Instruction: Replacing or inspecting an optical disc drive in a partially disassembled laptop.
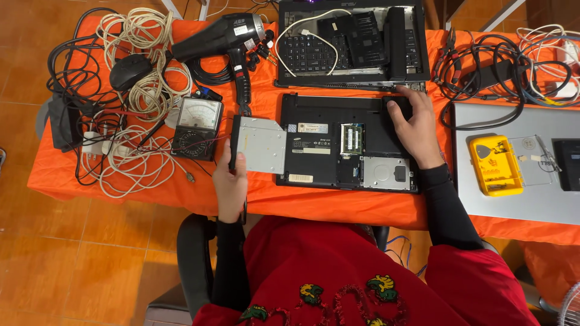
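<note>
Bottom of frame: person's torso in red top, black sleeves. Left hand [231,184], lower centre-left, fingers clamped on near edge of silver optical drive [261,145], thumb on top; drive partly out of the left side of the upturned black laptop [344,142] at frame centre. Right hand [414,124], centre-right, flat on laptop's upper right corner, fingers slightly apart, gripping nothing. Laptop base open: RAM stick [351,139] mid, hard drive bay [385,173] lower right. All on orange tablecloth [338,208]. Right: yellow bit case [495,165] on silver laptop [525,205]. Left: analog multimeter [196,128], white cable tangle [136,96], mouse [130,70]. Top: black hair dryer [223,37], second opened laptop [353,42].
</note>
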